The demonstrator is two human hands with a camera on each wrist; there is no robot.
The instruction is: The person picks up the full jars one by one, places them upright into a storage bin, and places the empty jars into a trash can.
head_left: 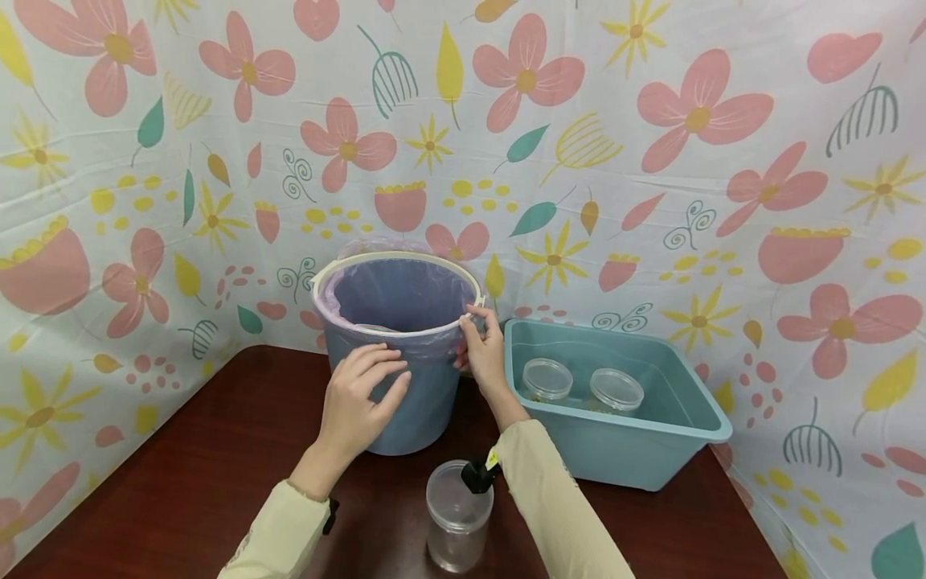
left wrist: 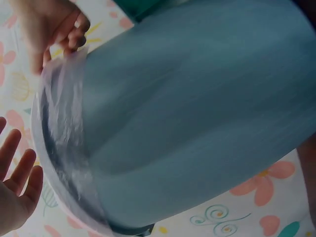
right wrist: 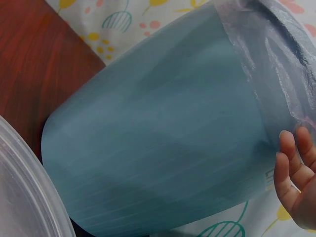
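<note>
A blue trash can (head_left: pixel 412 410) stands upright on the table, lined with a thin, pale purple plastic bag (left wrist: pixel 69 113) folded over its rim. A white ring (head_left: pixel 405 330) lies over the bag around the mouth. At the right side, my right hand (head_left: pixel 486 350) pinches the ring between thumb and index finger, its other fingers (right wrist: pixel 289 168) loosely bent against the bag. My left hand (head_left: pixel 360 394) is in front of the can, just below the rim, with fingers spread and relaxed, holding nothing; the left wrist view shows it apart from the rim.
A clear lidded jar (head_left: pixel 458 523) stands between my forearms, close to the right wrist. Right of the can is a teal basin (head_left: pixel 615 450) holding two clear round containers (head_left: pixel 547 378). A flowered cloth (head_left: pixel 463 161) hangs behind the dark wooden table (head_left: pixel 217 450).
</note>
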